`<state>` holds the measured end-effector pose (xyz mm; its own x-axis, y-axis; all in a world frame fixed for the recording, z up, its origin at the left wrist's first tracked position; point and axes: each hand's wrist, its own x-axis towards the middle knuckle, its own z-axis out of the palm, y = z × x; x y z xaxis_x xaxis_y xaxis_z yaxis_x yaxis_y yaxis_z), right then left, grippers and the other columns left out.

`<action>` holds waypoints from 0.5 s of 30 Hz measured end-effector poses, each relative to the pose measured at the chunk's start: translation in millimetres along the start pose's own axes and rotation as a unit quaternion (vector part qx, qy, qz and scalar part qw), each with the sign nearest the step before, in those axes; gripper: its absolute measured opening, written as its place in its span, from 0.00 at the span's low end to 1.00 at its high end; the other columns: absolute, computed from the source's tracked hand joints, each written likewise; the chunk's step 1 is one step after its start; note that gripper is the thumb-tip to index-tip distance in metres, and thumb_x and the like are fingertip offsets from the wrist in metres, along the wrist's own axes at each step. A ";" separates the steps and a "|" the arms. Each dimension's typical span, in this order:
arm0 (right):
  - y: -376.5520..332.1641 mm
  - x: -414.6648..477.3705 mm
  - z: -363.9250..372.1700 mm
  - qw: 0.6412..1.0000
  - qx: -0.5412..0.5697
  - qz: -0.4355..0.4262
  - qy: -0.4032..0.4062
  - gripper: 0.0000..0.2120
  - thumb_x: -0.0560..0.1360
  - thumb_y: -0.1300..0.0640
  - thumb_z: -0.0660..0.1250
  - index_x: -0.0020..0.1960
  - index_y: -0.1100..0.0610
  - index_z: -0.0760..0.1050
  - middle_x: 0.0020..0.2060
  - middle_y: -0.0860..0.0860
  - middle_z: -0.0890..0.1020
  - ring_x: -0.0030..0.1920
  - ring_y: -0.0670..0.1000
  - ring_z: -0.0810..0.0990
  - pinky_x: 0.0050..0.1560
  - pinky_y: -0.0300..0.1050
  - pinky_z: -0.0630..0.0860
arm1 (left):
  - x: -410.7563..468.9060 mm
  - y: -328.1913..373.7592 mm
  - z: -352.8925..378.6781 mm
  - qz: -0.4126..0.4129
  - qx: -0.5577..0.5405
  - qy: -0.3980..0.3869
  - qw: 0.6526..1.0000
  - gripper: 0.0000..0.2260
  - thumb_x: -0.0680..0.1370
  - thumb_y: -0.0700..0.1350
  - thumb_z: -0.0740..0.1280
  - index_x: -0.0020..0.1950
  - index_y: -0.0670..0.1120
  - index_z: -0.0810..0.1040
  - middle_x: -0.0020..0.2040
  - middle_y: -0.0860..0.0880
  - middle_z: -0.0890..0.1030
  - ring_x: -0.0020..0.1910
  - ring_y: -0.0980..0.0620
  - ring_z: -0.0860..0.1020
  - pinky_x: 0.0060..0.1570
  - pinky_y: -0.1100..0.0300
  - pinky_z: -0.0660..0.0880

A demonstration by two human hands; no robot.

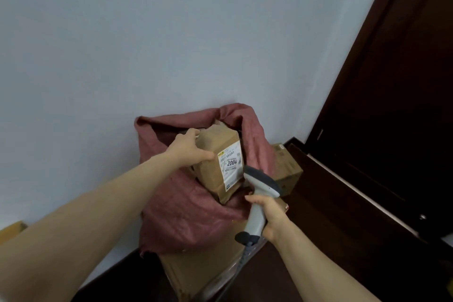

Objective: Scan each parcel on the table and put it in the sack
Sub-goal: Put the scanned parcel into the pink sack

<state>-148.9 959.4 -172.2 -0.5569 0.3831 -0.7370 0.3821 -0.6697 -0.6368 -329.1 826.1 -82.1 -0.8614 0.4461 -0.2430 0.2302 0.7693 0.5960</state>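
Head view.
- Label on the parcel is mostly blurred; only "2004" reads.
- The sack's inside is largely hidden behind the parcel. A brown edge shows past the parcel at 12 o'clock; cannot tell what it is.
- Scanner cable is lost at the lower frame. A tan cardboard corner (12,230) is cut off at the 9 o'clock edge.
- Red woven plastic sack (176,211) stands against the pale wall (171,32), mouth open.
- Brown paper-wrapped parcel with a white label (220,140) sits tilted in the mouth, lower end inside, upper part out.
- Left hand (188,149) grips the parcel from 9 o'clock, thumb on the near face, fingers hooked over the far edge.
- Right hand (269,216) has its fingers wrapped round the handle of the grey handheld scanner (262,181); the scanner head is just beside the label at 5 o'clock of the parcel.
- Count: one sack, one parcel in hand, one scanner, and one brown cardboard box (286,169) at 3 o'clock of the sack.
- Flat brown cardboard sheet (196,267) lies under the sack at 6 o'clock.
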 end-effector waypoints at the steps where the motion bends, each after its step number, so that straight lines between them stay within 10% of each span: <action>1: 0.8 6.7 -1.0 1.000 0.008 0.000 0.007 0.23 0.62 0.66 0.76 0.57 0.66 0.78 0.46 0.63 0.82 0.45 0.63 0.82 0.44 0.58 0.81 | 5.5 1.8 1.2 0.011 0.004 -0.003 1.000 0.38 0.66 0.53 0.76 0.72 0.51 0.63 0.66 0.46 0.70 0.57 0.49 0.73 0.48 0.60 0.73; 10: -55.5 -21.8 5.4 0.977 0.137 -0.162 -0.005 0.12 0.66 0.74 0.71 0.49 0.67 0.80 0.46 0.60 0.84 0.47 0.59 0.81 0.56 0.60 0.78 | 43.1 33.4 5.6 0.060 0.052 -0.047 0.996 0.27 0.70 0.48 0.74 0.68 0.52 0.72 0.66 0.49 0.73 0.64 0.49 0.71 0.58 0.61 0.67; 15: -64.5 -32.9 5.0 0.973 0.152 -0.169 -0.039 0.14 0.66 0.75 0.70 0.48 0.63 0.80 0.38 0.55 0.85 0.40 0.54 0.82 0.53 0.56 0.78 | 51.3 48.0 14.0 0.089 0.258 -0.092 0.958 0.24 0.72 0.53 0.72 0.67 0.50 0.75 0.65 0.45 0.71 0.63 0.43 0.69 0.63 0.54 0.68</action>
<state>-158.9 986.9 -105.8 -0.6713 0.5731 -0.4700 -0.0614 -0.6750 -0.7353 -356.0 892.4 -76.6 -0.7047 0.6274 -0.3312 0.5997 0.7762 0.1945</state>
